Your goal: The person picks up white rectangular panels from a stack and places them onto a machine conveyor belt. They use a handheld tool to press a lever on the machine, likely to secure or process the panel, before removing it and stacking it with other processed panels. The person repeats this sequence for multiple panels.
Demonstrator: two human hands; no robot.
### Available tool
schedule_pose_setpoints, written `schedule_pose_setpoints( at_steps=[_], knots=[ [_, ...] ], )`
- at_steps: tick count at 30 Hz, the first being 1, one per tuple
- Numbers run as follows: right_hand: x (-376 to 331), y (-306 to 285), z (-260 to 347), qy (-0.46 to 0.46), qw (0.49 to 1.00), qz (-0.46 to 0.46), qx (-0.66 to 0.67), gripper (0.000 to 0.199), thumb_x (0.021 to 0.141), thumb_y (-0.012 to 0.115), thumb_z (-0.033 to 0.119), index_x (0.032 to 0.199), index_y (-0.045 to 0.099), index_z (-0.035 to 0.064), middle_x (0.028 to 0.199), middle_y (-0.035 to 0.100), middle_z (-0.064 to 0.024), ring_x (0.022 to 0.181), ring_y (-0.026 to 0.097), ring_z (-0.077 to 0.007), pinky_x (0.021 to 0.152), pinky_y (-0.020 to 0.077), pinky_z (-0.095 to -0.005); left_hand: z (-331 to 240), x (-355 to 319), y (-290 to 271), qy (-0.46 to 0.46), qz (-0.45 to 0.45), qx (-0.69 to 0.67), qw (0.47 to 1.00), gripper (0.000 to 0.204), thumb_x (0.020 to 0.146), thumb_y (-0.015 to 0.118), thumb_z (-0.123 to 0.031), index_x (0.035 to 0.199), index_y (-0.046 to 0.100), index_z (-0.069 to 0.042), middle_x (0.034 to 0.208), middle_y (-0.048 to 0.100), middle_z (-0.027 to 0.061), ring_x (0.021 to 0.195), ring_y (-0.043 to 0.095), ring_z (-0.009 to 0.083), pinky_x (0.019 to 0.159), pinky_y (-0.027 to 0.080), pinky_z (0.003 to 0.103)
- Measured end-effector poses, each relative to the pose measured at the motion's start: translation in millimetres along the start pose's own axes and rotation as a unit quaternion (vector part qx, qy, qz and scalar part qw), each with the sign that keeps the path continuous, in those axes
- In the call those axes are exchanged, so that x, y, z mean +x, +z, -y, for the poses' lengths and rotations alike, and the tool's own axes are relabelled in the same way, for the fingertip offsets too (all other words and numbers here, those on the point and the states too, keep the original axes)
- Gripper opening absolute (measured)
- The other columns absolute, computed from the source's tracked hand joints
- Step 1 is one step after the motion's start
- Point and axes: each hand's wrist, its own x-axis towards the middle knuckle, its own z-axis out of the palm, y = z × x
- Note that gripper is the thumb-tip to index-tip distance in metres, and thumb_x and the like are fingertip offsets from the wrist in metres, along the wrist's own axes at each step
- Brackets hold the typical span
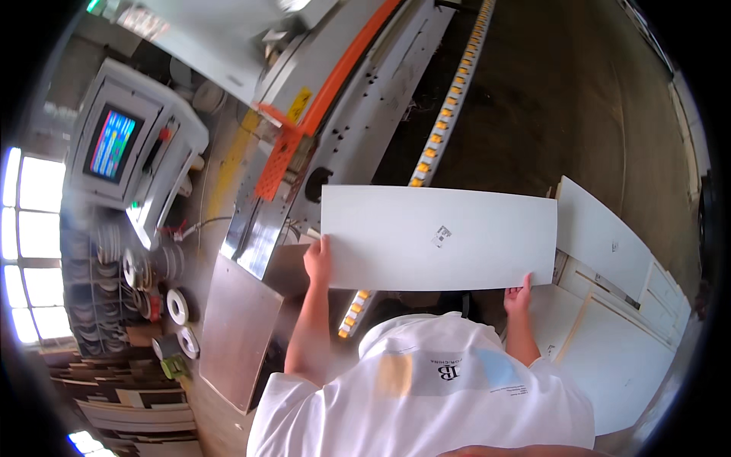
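A long white panel [396,228] with a small printed label near its middle is held out in front of me, broad face up. My left hand [317,261] grips its left end. My right hand [518,292] has hold of the near edge close to the right corner, with the fingers partly hidden under the board. The panel covers part of a rail with yellow rollers [432,152] and overlaps the view of the machine's end. Just past its right end lie more white panels [609,236].
A long grey machine with an orange guard [278,162] runs away ahead on the left. Beside it stands a control console with a lit screen [113,145]. A brown flat board [237,335] is at near left. Rolls of banding [177,307] lie farther left. White panels [620,358] are piled at right.
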Motion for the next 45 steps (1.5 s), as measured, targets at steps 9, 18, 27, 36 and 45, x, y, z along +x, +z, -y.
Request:
schedule_pose_setpoints(
  at_steps=[9,18,27,36,45],
  knots=[
    [-164,3,-79,0.095,0.976,0.135,-0.14,0.036,0.099,0.06,0.036,0.128,0.056,0.0152,0.121,0.064,0.0003,0.11,0.06,-0.0148,0.088,0.0507,-0.0338,54,28,-103,0.276,-0.15,0.156,0.936,0.035,0.085,0.066,-0.02,0.118,0.061,-0.01,0.125,0.06,0.009,0.117,0.053,0.0316,0.097,0.043,0.043],
    [-245,-8,-155,0.132,0.942,0.194,-0.241,0.05,0.102,0.05,0.046,0.135,0.052,0.0084,0.124,0.063,-0.0045,0.111,0.06,-0.0175,0.088,0.0501,-0.0328,99,20,-119,0.308,-0.118,0.136,0.934,0.024,0.086,0.065,-0.018,0.109,0.065,-0.01,0.121,0.065,0.0031,0.117,0.056,0.026,0.099,0.041,0.041],
    [-222,-75,-114,0.131,0.942,0.304,-0.058,0.061,0.099,0.041,0.061,0.131,0.056,0.0112,0.111,0.069,-0.0049,0.095,0.066,-0.0229,0.077,0.0543,-0.0426,117,26,-135,0.3,-0.126,0.117,0.938,0.018,0.086,0.066,-0.018,0.102,0.067,-0.011,0.112,0.069,0.0036,0.111,0.06,0.0259,0.096,0.043,0.041],
    [-231,-18,-50,0.075,0.91,0.11,-0.393,0.064,0.099,0.044,0.059,0.138,0.051,0.0092,0.124,0.064,-0.0055,0.109,0.061,-0.0212,0.092,0.0477,-0.0381,241,229,-277,-0.001,-0.427,-0.177,0.887,0.049,0.084,0.071,-0.031,0.118,0.061,0.002,0.109,0.066,0.0181,0.104,0.062,0.0305,0.093,0.046,0.039],
    [-229,-18,-58,0.051,0.92,0.06,-0.384,0.059,0.098,0.051,0.054,0.136,0.052,0.0086,0.129,0.063,-0.006,0.111,0.06,-0.0216,0.093,0.0469,-0.0383,264,317,-341,0.01,-0.253,-0.221,0.942,0.019,0.081,0.082,-0.02,0.085,0.068,-0.009,0.076,0.063,-0.004,0.065,0.054,0.0048,0.056,0.038,0.022]
  ],
)
